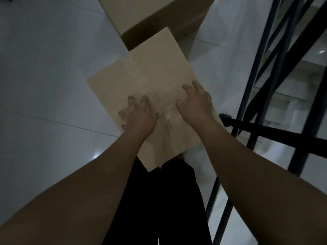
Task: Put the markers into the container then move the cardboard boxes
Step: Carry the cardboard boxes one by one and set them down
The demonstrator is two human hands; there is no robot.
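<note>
Your left hand (139, 115) and right hand (196, 103) lie side by side on the near cardboard box (141, 82), fingers spread and curled, pressing on it rather than gripping. The box is plain tan, its flaps taped shut with clear tape, standing on the pale tiled floor (44, 76). A second cardboard box (134, 11) sits beyond it, touching. Black railing (276, 68) at right.

Both bare forearms reach forward and down from the lower corners, converging toward the middle. The left hand (138, 114) is palm down, its fingers spread and blurred. The right hand (195, 101) is close beside it, also palm down, with fingers curled and splayed. Dark trouser legs show between the arms below.
</note>
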